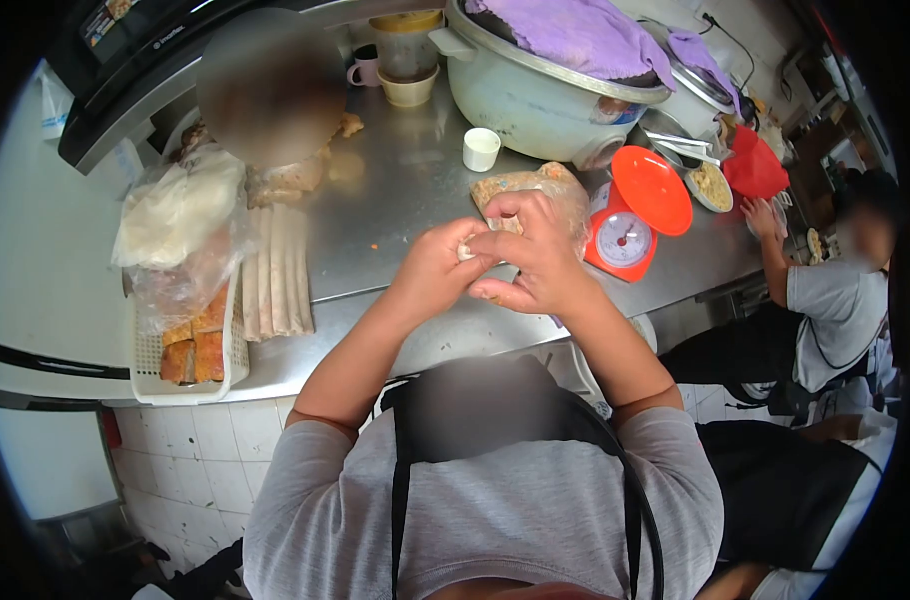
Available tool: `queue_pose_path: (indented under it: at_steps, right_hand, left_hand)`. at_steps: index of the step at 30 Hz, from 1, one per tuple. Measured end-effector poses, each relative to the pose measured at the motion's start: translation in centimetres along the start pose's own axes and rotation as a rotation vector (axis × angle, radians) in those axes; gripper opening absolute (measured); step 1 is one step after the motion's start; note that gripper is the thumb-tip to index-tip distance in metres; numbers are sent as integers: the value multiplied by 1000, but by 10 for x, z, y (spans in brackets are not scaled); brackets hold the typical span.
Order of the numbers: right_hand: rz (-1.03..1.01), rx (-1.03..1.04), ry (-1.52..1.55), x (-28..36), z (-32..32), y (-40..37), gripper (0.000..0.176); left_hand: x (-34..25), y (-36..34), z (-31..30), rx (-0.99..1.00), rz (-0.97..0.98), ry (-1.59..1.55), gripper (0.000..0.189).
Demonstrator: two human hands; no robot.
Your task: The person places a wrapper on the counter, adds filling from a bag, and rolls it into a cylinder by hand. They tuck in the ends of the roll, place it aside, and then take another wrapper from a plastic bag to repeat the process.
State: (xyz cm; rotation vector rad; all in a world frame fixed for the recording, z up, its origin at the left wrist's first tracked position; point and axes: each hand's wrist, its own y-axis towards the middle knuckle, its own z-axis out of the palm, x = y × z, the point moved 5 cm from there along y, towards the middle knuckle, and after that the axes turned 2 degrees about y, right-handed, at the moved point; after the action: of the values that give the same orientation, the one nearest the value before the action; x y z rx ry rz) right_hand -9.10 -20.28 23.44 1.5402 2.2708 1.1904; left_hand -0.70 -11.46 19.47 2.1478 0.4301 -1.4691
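Both of my hands meet in front of my chest, above the front part of the steel counter. My left hand point(440, 265) is closed round a small pale piece point(466, 250), perhaps dough. My right hand point(538, 255) curves over from the other side, its fingers bent and touching my left hand and the thumb held apart below. Whether its fingers also grip the piece is hard to see. Just behind my right hand lies a clear plastic bag point(565, 195) with an orange-brown filling. A red dial scale point(623, 242) stands to the right of the bag.
Several pale rolled strips point(277, 275) lie left on the counter point(360, 215), beside a white basket point(237, 355) of browned pieces and plastic bags point(180, 220). Behind stand a white cup point(482, 148) and a large tub point(535, 100). A co-worker point(835, 290) reaches over the counter at right.
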Motion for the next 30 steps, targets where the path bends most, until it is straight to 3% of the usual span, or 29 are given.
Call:
queue_pose_path:
  at_steps: [2,5,11,17,20,23,30]
  right_hand:
    - [7,4,34,-5,5,-2,39]
    - [124,-137,370,-16,8,-8,42]
    - [-41,-21,25,-8,6,-4,51]
    - [-29,-48,86,-7,9,-4,51]
    - [35,-122,337,-12,12,-6,49]
    - [85,-254,398,-15,9,-13,50]
    - [-20,-85,100,-6,2,-1,49]
  left_hand:
    - [-1,2,2,-7,31,-15,14]
    - [-3,4,3,-17,39,-35,13]
    - [6,4,4,-36,36,-52,11]
    - [-3,1,4,-106,103,-20,10]
    - [-7,0,5,-137,123,-55,10]
    - [-11,2,3,-147,163,-69,9]
    - [-2,1,5,-141,178,-71,9]
